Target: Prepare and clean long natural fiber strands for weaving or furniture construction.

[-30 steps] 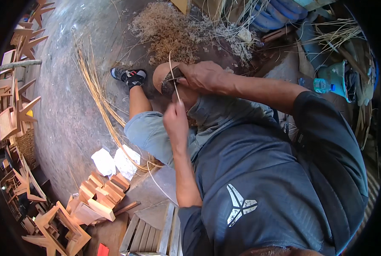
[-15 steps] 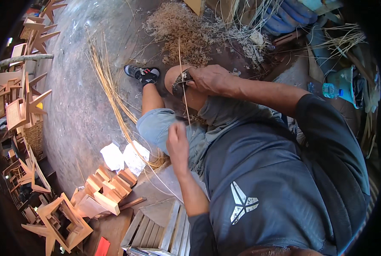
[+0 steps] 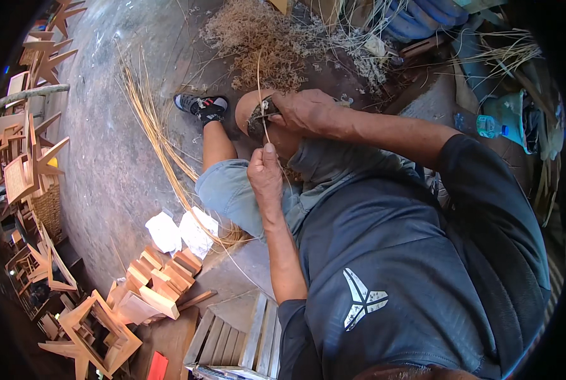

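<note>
A thin, pale rattan strip (image 3: 259, 79) runs over my bent right knee, across a dark, worn pad (image 3: 256, 125) lying on it. My left hand (image 3: 265, 174) pinches this strip just on the near side of the pad, thumb pointing away from me. On top of the knee my right hand (image 3: 302, 114) is closed round a thin, dark, blade-like tool (image 3: 268, 116), which presses on the strip against the pad. Most of the tool is hidden by the fingers. The strip's near end hangs past my left hand over my shorts.
A bundle of long rattan strips (image 3: 153, 136) lies on the floor at left, near white crumpled sheets (image 3: 196, 233). Curly shavings (image 3: 251, 38) are heaped beyond my knee. Wooden blocks (image 3: 163, 278) and a wooden frame (image 3: 99, 332) stand lower left; a plastic bottle (image 3: 489, 126) lies at right.
My left hand has moved up and away from my body, along the strip towards the knee. My right hand stays at the pad. The whole view has shifted slightly.
</note>
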### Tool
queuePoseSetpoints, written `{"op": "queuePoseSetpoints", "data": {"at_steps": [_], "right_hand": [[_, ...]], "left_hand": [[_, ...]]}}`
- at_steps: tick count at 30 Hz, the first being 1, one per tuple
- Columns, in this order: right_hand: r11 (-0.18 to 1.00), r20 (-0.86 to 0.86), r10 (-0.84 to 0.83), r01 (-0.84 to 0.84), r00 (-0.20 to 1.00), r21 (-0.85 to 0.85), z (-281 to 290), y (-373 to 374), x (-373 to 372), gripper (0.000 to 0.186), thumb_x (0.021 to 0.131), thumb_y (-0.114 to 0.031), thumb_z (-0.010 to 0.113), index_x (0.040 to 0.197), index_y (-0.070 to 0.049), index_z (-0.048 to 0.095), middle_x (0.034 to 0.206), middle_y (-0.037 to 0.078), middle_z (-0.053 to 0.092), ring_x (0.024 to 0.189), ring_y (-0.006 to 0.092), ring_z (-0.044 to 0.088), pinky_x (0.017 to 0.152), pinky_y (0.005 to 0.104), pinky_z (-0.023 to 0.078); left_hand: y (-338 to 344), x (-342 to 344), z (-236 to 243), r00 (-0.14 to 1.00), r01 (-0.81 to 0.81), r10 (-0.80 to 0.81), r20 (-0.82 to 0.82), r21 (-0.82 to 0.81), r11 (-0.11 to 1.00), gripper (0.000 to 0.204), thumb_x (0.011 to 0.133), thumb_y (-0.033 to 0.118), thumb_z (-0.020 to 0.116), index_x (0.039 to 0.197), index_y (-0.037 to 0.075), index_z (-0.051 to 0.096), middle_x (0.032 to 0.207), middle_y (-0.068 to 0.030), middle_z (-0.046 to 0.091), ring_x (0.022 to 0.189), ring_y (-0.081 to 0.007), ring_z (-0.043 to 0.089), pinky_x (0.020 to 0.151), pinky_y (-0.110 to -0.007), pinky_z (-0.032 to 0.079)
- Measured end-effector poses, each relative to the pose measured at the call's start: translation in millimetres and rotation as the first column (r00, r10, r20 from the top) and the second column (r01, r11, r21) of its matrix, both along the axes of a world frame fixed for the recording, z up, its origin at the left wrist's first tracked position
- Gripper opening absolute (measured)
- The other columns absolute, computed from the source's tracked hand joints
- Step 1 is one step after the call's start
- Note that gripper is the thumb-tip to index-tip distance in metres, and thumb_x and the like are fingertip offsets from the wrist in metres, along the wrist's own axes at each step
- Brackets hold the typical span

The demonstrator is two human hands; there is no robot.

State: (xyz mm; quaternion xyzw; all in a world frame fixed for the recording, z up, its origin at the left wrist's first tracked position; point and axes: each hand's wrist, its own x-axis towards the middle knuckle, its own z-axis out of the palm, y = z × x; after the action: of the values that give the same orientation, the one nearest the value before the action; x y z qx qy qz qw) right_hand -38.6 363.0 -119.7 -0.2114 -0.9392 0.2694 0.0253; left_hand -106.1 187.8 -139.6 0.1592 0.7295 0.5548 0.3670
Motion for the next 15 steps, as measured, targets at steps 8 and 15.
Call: {"op": "queuePoseSetpoints", "data": {"at_steps": [8, 15], "right_hand": [[0.997, -0.014, 0.036, -0.037, 0.999, -0.074, 2.2, 8.0, 8.0, 0.032, 0.086, -0.035, 0.052, 0.096, -0.005, 0.048, 0.069, 0.02, 0.061, 0.063, 0.0372, 0.061, 0.054, 0.0454, 0.048], [0.997, 0.071, 0.016, -0.01, 0.997, -0.079, 2.1, 9.8, -2.7, 0.036, 0.087, -0.036, 0.049, 0.093, 0.0, 0.051, 0.074, 0.022, 0.061, 0.067, 0.0348, 0.063, 0.059, 0.0435, 0.049]], "left_hand": [[28.4, -0.1, 8.2, 0.973, -0.033, 0.008, -0.231, -0.104, 0.994, 0.03, 0.091, 0.024, 0.051, 0.075, -0.001, 0.052, 0.061, -0.0065, 0.05, 0.057, -0.0163, 0.046, 0.055, -0.03, 0.04], [19.5, 3.8, 32.3, 0.918, 0.046, -0.142, -0.371, -0.258, 0.965, 0.026, 0.088, 0.02, 0.048, 0.076, -0.003, 0.051, 0.066, -0.0184, 0.051, 0.058, -0.0257, 0.046, 0.058, -0.036, 0.04]]}}
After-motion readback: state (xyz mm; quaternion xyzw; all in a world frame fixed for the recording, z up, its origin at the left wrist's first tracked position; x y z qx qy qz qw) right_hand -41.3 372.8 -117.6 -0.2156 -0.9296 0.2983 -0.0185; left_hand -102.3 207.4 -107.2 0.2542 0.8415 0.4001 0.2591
